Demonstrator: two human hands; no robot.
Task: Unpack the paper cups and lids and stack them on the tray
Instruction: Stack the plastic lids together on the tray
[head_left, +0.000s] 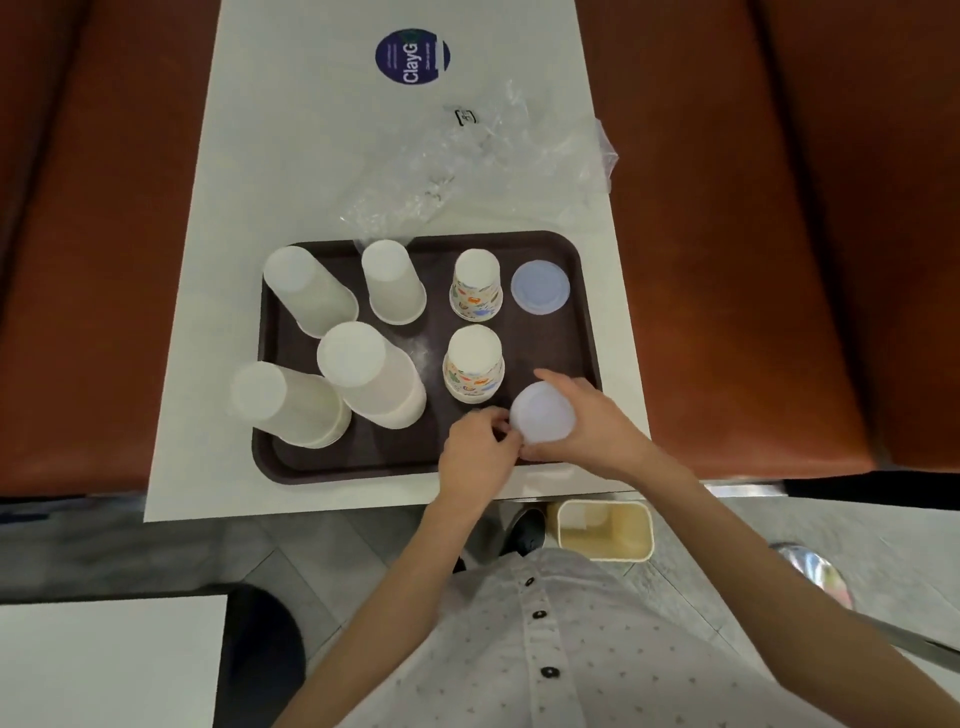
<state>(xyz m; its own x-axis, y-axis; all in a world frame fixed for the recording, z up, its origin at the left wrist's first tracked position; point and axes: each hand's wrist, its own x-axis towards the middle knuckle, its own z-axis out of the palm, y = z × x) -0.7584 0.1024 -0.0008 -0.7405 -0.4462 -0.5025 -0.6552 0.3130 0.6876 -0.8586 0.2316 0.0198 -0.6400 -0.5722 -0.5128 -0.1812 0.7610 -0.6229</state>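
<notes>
The right hand (587, 423) wraps the lid stack (543, 413) at the tray's (395, 449) near right corner while the left hand (475, 454) pinches its lower edge; set down squarely, rims aligned, it should stand without toppling

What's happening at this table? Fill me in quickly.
A person grips a stack of translucent lids with the right hand at the brown tray's near right corner, the left hand's fingers pinching its edge. Already on the tray: four upside-down white cup stacks, two patterned cup stacks and another lid pile. The emptied plastic wrapper lies on the white table beyond.
</notes>
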